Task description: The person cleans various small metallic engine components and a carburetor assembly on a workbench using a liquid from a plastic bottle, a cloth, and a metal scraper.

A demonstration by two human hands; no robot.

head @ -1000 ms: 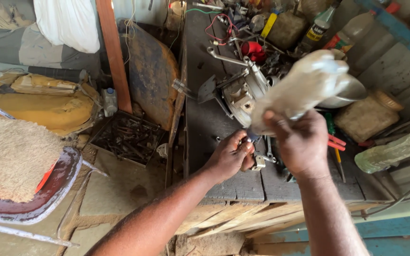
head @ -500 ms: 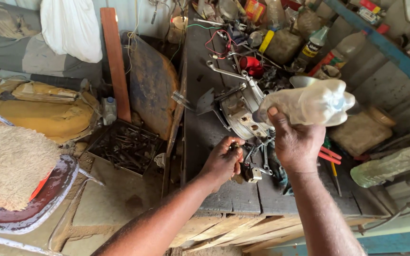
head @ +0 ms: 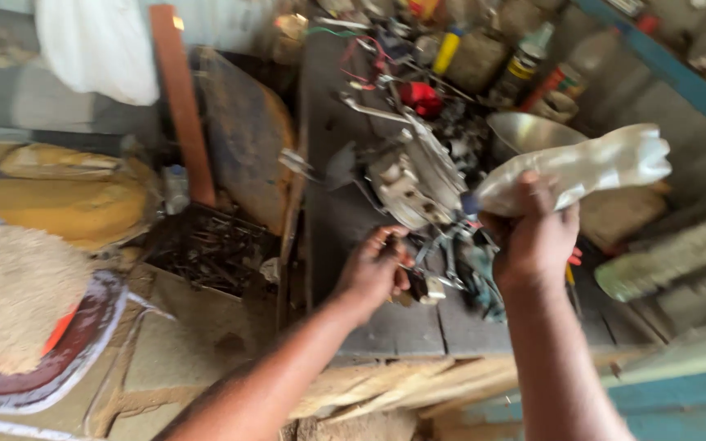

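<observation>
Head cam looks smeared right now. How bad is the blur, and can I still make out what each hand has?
Head view: motion blur smears the whole frame, worst at the shelf bottles and the right edge. The right hand clearly grips a cloudy plastic bottle, tipped sideways over the workbench. The left hand is closed near the small metal parts; what it pinches is too blurred to tell. Soft daylight, no harsh glare.

Bench (head: 386,327) front edge, near side: bare planks, room for a hand to pass btwn left hand (head: 373,273) and the edge. Left strip of bench also open. Centre blocked by metal engine part (head: 410,184) w/ loose tools (head: 451,261) below it. Back crowded w/ bottles (head: 525,57), wires, red part (head: 422,96). Right side: steel bowl (head: 525,131), plastic bottle (head: 590,167) held up in right hand (head: 533,237). Floor left: tray of bolts (head: 210,245).
</observation>
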